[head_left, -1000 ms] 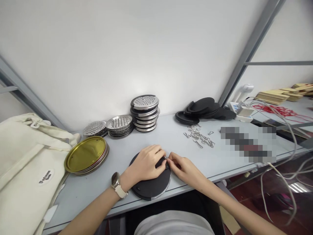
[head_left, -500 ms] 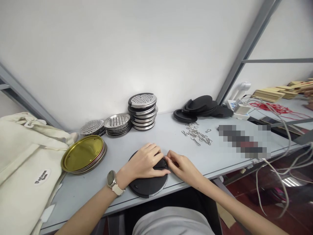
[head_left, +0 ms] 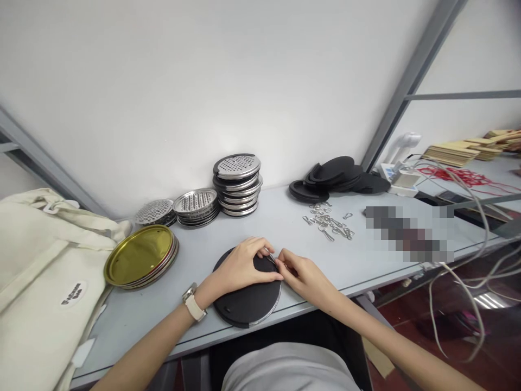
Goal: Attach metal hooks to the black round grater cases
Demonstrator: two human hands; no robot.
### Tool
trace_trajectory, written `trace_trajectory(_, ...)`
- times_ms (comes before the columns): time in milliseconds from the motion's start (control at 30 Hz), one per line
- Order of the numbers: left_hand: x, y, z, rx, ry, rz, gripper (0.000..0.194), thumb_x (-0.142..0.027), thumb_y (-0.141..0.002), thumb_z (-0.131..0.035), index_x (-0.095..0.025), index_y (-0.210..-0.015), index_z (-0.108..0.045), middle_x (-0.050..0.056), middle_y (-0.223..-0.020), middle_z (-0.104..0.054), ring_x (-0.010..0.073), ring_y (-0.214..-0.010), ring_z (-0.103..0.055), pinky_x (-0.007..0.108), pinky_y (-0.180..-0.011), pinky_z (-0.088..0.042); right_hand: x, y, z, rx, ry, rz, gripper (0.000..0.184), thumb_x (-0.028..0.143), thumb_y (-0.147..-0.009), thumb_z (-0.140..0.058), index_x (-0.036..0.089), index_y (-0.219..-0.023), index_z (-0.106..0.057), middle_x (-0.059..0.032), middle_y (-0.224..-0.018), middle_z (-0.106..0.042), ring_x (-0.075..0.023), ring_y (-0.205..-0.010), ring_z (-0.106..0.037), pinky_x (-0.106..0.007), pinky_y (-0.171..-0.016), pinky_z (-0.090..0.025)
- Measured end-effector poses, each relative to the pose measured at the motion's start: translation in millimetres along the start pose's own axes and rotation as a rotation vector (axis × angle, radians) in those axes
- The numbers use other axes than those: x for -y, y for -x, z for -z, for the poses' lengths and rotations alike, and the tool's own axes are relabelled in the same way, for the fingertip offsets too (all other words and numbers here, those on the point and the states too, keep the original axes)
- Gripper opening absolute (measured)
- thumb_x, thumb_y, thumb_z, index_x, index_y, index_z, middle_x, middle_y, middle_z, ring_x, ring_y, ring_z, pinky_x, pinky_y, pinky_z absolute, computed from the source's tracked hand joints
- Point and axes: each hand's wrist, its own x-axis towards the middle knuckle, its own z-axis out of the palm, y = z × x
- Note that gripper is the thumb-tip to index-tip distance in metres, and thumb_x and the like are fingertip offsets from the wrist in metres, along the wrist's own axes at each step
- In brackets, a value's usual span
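In front of me, a round black disc (head_left: 248, 304) with a silvery rim along its lower right side lies at the table's front edge. My left hand (head_left: 244, 266) rests over it from the left, fingers curled at the far right edge and thumb stretched across the top. At that same edge my right hand (head_left: 301, 277) pinches a small metal clip (head_left: 284, 265), mostly hidden by the fingertips. A loose pile of similar metal snap clips (head_left: 329, 224) lies beyond my right hand.
Stacked grater discs (head_left: 238, 187) stand by the wall, with shorter grater stacks (head_left: 195, 203) beside them. Gold round lids (head_left: 140, 255) and a cream cloth bag (head_left: 36, 304) are at left. Black discs (head_left: 336, 176) lie at back right; white cables (head_left: 480, 255) hang at the right.
My left fingers have lifted and curled back, showing more of the disc and a bit of metal at its edge. My left wrist has turned slightly. The right hand keeps its pinch.
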Motion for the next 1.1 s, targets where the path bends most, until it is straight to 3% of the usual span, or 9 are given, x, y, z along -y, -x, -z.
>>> trace_trajectory(267, 0.0, 0.1, 1.2, 0.016, -0.045, -0.075, 0.032, -0.043, -0.074, -0.070, -0.018, -0.091, -0.059, 0.001, -0.083, -0.061, 0.0163, -0.082, -0.055, 0.028, -0.076, -0.044, -0.8, 1.5, -0.4, -0.005, -0.008, -0.004, 0.020, 0.032, -0.094, -0.037, 0.023, -0.077, -0.041, 0.0060, -0.059, -0.045, -0.0110, -0.051, -0.040, -0.022, -0.053, -0.030)
trace_trajectory(567, -1.5, 2.0, 4.0, 0.065, -0.349, -0.228, 0.042, -0.045, -0.086, -0.055, -0.016, -0.118, -0.053, 0.005, -0.089, -0.062, 0.0186, -0.085, -0.055, 0.032, -0.082, -0.042, 1.3, 1.3, 0.3, -0.018, -0.006, 0.008, 0.018, 0.030, -0.095, -0.035, 0.023, -0.079, -0.040, 0.0051, -0.063, -0.047, -0.0112, -0.053, -0.043, -0.023, -0.054, -0.030)
trace_trajectory(1100, 2.4, 1.6, 2.5, 0.081, -0.394, -0.305, 0.023, -0.038, -0.089, -0.053, -0.016, -0.090, -0.063, 0.003, -0.076, -0.060, 0.0157, -0.076, -0.052, 0.030, -0.078, -0.039, -0.1, 4.0, -0.4, -0.034, -0.015, 0.026, 0.021, 0.026, -0.093, -0.037, 0.021, -0.073, -0.041, 0.0059, -0.058, -0.045, -0.0103, -0.051, -0.038, -0.023, -0.051, -0.028)
